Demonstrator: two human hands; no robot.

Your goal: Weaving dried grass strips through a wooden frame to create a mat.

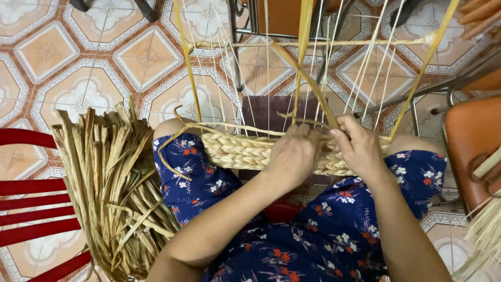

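Note:
A half-woven straw basket (235, 151) lies across my knees, its plaited rim pale yellow. Thin upright strands (365, 68) rise from it toward a horizontal straw bar (313, 44). My left hand (293, 155) rests on the woven edge with its fingers curled over the weave. My right hand (359, 146) pinches a flat straw strip (305, 78) where it meets the rim. Both hands sit side by side near the middle right of the basket. I wear a dark blue flowered garment (334, 230).
A thick bundle of dry straw strips (115, 188) lies on a red slatted chair (31, 209) at my left. An orange chair (472, 151) and more straw (485, 240) stand at the right. Metal chair legs (237, 47) stand ahead on the patterned tile floor (78, 68).

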